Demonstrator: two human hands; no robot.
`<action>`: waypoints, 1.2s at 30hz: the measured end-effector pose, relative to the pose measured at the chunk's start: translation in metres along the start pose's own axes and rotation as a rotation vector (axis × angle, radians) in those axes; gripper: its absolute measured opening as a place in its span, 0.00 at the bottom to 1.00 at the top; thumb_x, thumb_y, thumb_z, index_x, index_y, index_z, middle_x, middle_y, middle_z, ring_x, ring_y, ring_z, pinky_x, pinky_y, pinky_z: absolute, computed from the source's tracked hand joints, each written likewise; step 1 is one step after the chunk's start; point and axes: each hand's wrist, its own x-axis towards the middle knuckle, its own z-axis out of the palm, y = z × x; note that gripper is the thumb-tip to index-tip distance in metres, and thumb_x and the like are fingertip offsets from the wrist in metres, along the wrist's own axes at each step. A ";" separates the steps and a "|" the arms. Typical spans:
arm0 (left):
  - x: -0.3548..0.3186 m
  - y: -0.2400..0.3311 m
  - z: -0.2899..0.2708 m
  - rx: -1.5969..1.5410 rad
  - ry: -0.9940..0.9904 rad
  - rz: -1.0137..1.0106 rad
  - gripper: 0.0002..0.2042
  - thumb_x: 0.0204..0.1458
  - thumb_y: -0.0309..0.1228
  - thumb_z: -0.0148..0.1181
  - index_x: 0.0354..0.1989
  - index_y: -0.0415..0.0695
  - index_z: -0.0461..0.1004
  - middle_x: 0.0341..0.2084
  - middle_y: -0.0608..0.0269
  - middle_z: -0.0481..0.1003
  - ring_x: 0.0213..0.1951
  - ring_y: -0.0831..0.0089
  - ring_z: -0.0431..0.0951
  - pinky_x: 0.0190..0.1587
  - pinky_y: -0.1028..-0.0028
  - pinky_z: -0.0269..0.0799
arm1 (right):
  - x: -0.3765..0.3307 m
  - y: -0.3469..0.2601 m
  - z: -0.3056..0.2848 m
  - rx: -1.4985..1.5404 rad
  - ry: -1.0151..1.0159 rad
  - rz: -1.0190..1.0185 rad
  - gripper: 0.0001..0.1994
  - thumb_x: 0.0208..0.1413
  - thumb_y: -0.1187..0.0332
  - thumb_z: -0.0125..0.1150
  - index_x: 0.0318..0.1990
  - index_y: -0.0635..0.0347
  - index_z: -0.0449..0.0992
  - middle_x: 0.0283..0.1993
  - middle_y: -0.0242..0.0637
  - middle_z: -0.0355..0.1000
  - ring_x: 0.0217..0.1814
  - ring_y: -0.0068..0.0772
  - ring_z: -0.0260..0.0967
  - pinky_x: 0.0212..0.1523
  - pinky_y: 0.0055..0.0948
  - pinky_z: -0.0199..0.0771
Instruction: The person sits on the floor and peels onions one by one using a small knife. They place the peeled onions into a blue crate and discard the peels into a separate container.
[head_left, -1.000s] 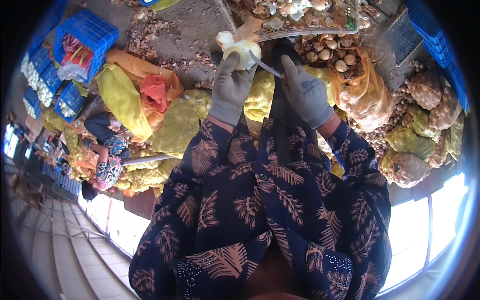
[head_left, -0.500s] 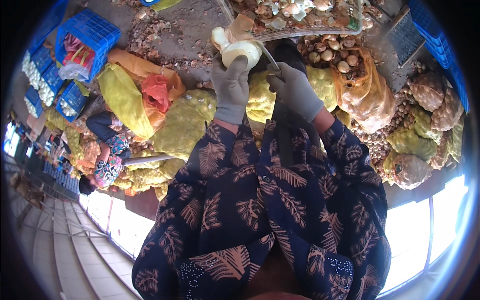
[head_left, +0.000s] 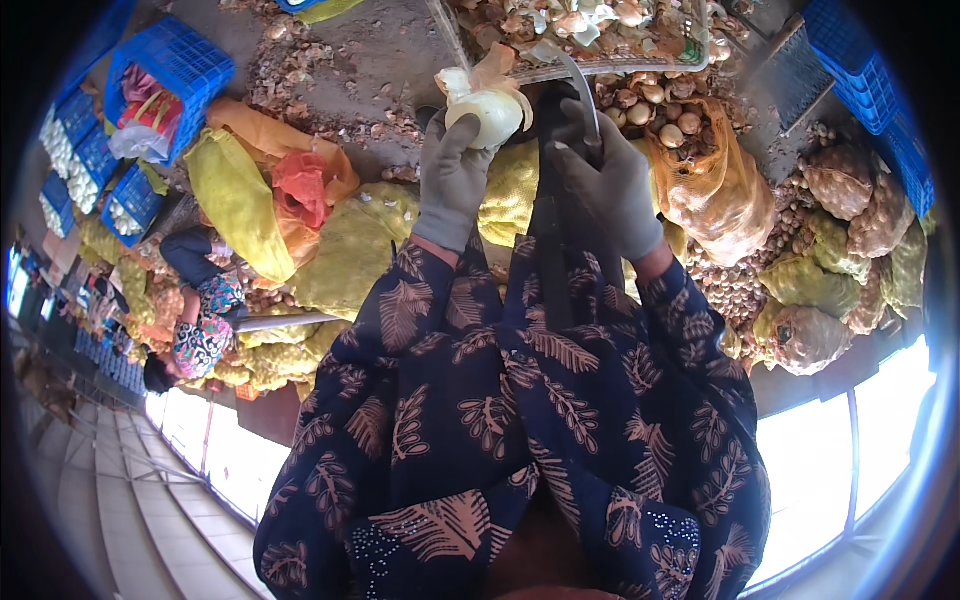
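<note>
My left hand (head_left: 452,180), in a grey glove, is closed around a partly peeled onion (head_left: 492,117). Loose brown and white skin hangs from the onion's far side and right edge. To its right, my gloved right hand (head_left: 610,185) grips a knife (head_left: 585,90) with a curved, narrow blade pointing away and up to the left. The blade is apart from the onion, and a pale scrap of skin lies near its tip. Fingers hide most of the knife's handle.
A clear-walled bin (head_left: 620,68) full of onion skins stands ahead. An orange mesh sack (head_left: 715,205) of unpeeled onions sits to the right, yellow sacks (head_left: 360,240) to the left. Blue crates (head_left: 185,85) stand at far left. Another person (head_left: 207,310) sits at left.
My right hand has drawn the knife away from the onion, rightward, and its blade has swung upward. The onion has shifted slightly, with skin hanging on its right side.
</note>
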 end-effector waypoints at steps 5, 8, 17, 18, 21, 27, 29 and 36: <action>-0.016 0.006 0.016 0.190 0.030 -0.011 0.27 0.52 0.25 0.66 0.58 0.35 0.62 0.51 0.56 0.73 0.53 0.68 0.75 0.59 0.68 0.71 | 0.027 0.036 0.026 0.275 -0.004 0.068 0.21 0.57 0.68 0.67 0.57 0.63 0.73 0.33 0.30 0.77 0.33 0.15 0.75 0.32 0.18 0.74; -0.022 0.006 0.013 0.180 -0.071 -0.042 0.26 0.52 0.24 0.64 0.59 0.34 0.61 0.52 0.56 0.72 0.54 0.67 0.74 0.60 0.67 0.70 | 0.039 0.057 0.034 0.509 0.030 0.155 0.17 0.59 0.70 0.65 0.53 0.66 0.74 0.31 0.27 0.74 0.27 0.13 0.70 0.26 0.16 0.69; -0.026 0.011 0.023 0.334 -0.051 0.083 0.25 0.57 0.29 0.61 0.63 0.42 0.63 0.55 0.57 0.71 0.54 0.65 0.75 0.56 0.69 0.75 | 0.021 0.020 0.037 0.248 0.180 -0.009 0.09 0.59 0.70 0.65 0.44 0.64 0.77 0.29 0.25 0.74 0.28 0.11 0.68 0.29 0.15 0.69; -0.023 0.009 0.023 0.384 -0.056 0.156 0.25 0.57 0.29 0.61 0.63 0.42 0.63 0.55 0.58 0.71 0.54 0.66 0.75 0.55 0.70 0.76 | 0.020 0.011 0.038 0.206 0.174 -0.037 0.09 0.60 0.69 0.65 0.44 0.64 0.77 0.29 0.26 0.75 0.28 0.11 0.68 0.29 0.15 0.70; -0.022 0.019 0.024 0.682 -0.038 0.199 0.31 0.52 0.29 0.70 0.63 0.38 0.62 0.52 0.55 0.72 0.54 0.68 0.75 0.57 0.70 0.75 | 0.016 0.005 0.048 0.157 0.092 -0.083 0.12 0.60 0.70 0.64 0.48 0.65 0.77 0.31 0.27 0.76 0.29 0.10 0.69 0.30 0.16 0.70; -0.015 0.016 0.008 -0.179 -0.266 -0.148 0.26 0.58 0.30 0.59 0.64 0.35 0.61 0.54 0.52 0.72 0.60 0.60 0.72 0.64 0.60 0.67 | 0.027 -0.014 0.017 0.811 -0.259 0.277 0.09 0.59 0.74 0.63 0.45 0.65 0.76 0.30 0.32 0.75 0.23 0.15 0.65 0.23 0.17 0.65; -0.017 0.017 0.005 -0.166 -0.257 -0.196 0.27 0.57 0.30 0.59 0.64 0.35 0.61 0.55 0.53 0.72 0.60 0.61 0.71 0.65 0.60 0.65 | 0.028 -0.008 0.014 0.953 -0.307 0.271 0.08 0.59 0.74 0.63 0.44 0.65 0.76 0.30 0.33 0.75 0.22 0.15 0.63 0.22 0.17 0.63; -0.011 0.030 0.019 0.140 -0.312 -0.136 0.35 0.51 0.38 0.68 0.64 0.35 0.61 0.56 0.53 0.71 0.60 0.59 0.71 0.65 0.59 0.66 | 0.033 -0.006 0.006 1.046 -0.400 0.236 0.05 0.63 0.73 0.57 0.41 0.66 0.75 0.29 0.34 0.75 0.19 0.14 0.61 0.18 0.16 0.59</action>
